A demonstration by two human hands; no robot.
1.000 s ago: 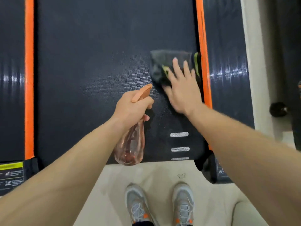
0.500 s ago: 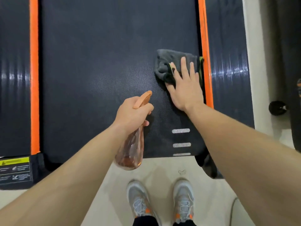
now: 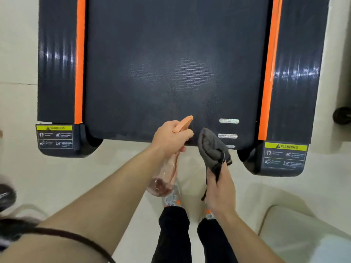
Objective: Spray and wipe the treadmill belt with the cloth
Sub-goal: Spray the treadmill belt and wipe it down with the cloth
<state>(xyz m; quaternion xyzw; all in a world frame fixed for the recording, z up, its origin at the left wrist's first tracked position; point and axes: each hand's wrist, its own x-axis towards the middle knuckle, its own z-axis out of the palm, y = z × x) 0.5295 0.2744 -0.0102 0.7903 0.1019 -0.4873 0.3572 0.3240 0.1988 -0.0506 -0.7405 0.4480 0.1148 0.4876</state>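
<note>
The dark treadmill belt (image 3: 171, 63) fills the upper middle of the view, between two orange strips. My left hand (image 3: 171, 137) grips a clear pinkish spray bottle (image 3: 165, 177) by its neck; the orange nozzle points over the belt's rear edge. My right hand (image 3: 220, 185) holds the bunched grey cloth (image 3: 212, 149) lifted off the belt, just past its rear edge, beside three white marks on the belt.
Black side rails (image 3: 57, 63) with yellow warning labels (image 3: 285, 147) flank the belt. Pale floor (image 3: 76, 177) lies behind the treadmill, where my grey shoes stand. A dark round object (image 3: 341, 115) sits at the right edge, another at lower left.
My right hand has pulled the cloth off the belt's right side and back toward me, lifted. The view has drawn back, showing the treadmill's rear end. The left hand still holds the bottle.
</note>
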